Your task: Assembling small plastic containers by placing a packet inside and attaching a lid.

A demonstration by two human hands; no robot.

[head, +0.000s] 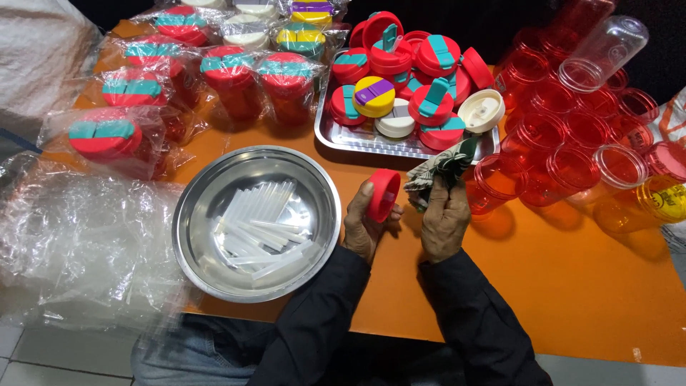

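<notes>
Your orange table point(572, 286) carries everything here. On its right side stands a crowd of clear red plastic cups point(564, 136), open mouths up, with a few colourless ones among them and a yellow cup point(661, 200) with a dark print at the right edge.

On the left, a heap of loose clear plastic wrap point(78, 243) spills over the table's edge. Behind it stand wrapped cups point(229, 82), each sealed in a crinkled see-through bag, most red with a red lid and a teal flap; a couple at the back show yellow and white lids.

In front of you sits a round steel bowl point(196, 236) holding a loose pile of translucent white straws point(261, 232).

Behind your hands, a rectangular steel tray point(336, 139) is heaped with loose lids point(411, 75): mostly red with teal flaps, one yellow with a purple flap, and a few plain white ones.

Your left hand point(363, 225) is closed around a red lid point(384, 194), held on edge just above the table, between the bowl and the tray, thumb on its front face. The lid is round, plain red, with a raised rim; no flap is visible from this side.

Your right hand point(444, 218) is clenched on a crumpled cloth point(439, 170), dark green and white patterned, bunched up just beside the lid and reaching to the tray's front edge.
</notes>
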